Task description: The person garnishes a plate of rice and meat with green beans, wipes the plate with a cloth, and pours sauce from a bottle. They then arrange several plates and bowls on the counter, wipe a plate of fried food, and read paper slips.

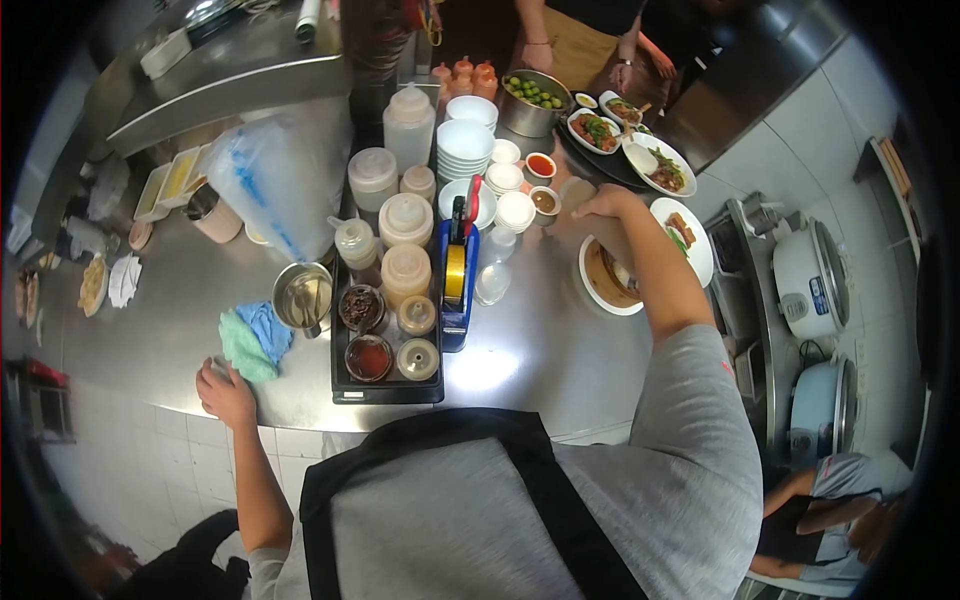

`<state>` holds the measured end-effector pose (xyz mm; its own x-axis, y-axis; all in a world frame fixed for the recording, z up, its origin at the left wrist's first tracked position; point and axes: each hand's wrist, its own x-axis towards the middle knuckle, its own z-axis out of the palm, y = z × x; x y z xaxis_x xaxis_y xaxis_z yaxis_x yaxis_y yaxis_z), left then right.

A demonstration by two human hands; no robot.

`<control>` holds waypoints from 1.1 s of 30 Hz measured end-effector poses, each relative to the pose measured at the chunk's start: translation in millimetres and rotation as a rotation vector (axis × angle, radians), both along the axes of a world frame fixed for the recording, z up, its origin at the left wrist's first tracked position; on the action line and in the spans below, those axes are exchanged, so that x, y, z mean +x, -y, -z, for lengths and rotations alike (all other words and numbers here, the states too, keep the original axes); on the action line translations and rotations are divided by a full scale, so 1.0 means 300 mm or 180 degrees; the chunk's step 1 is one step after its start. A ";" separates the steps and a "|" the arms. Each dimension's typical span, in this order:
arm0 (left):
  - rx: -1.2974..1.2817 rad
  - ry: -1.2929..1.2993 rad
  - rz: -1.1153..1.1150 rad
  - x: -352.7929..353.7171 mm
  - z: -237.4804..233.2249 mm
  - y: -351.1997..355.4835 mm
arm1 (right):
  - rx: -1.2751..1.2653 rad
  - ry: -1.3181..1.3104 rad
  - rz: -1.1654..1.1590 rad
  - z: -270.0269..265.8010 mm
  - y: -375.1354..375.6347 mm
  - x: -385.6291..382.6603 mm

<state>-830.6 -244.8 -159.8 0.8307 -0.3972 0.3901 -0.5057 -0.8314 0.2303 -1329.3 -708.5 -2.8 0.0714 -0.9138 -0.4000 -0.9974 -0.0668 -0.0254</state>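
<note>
A small, round, translucent plastic piece (576,191), either a lid or a shallow cup, is at the fingertips of the right hand (594,207), on the far right part of the shiny steel desk (530,375). The fingers are bent toward its edge; whether they pinch it or merely touch it, I cannot tell. Just beside it stands a small white cup of brown sauce (544,202), with a small white cup of red sauce (541,166) beyond.

The piece is probably best taken lightly by the rim, with fingertips kept off its inner face, and handled level so it does not nudge the brown sauce. The right forearm passes over a white round bowl with brown contents (590,296), so the wrist and elbow should stay high, clear also of the white oval plate of food (704,252).

Farther left are small white stacked cups (516,212) and a blue tape dispenser (457,322). The left hand (227,396) rests with curled fingers at the desk's front edge, near a pale green cloth (245,350); I cannot tell whether it grips anything. It could steady the sauce cup if needed.
</note>
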 end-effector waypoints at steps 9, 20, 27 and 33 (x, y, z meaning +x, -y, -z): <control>-0.0002 -0.0083 -0.0050 0.001 0.004 -0.014 | -0.0636 0.5801 0.0378 -0.215 -0.062 0.131; -0.0009 -0.0044 0.0046 -0.007 -0.009 -0.002 | -0.0841 0.6613 0.0075 -0.122 0.069 0.787; 0.0033 -0.0072 -0.0030 -0.005 -0.013 -0.002 | 0.0704 0.5604 -0.0793 0.127 0.240 0.859; -0.0007 -0.0019 0.0014 -0.009 -0.012 0.001 | -0.0118 0.4360 0.0668 0.018 0.244 0.275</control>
<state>-833.4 -245.0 -156.2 0.8312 -0.4001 0.3860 -0.5081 -0.8286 0.2353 -1246.8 -781.9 -8.1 0.2445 -0.9646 -0.0988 -0.1706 0.0575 -0.9837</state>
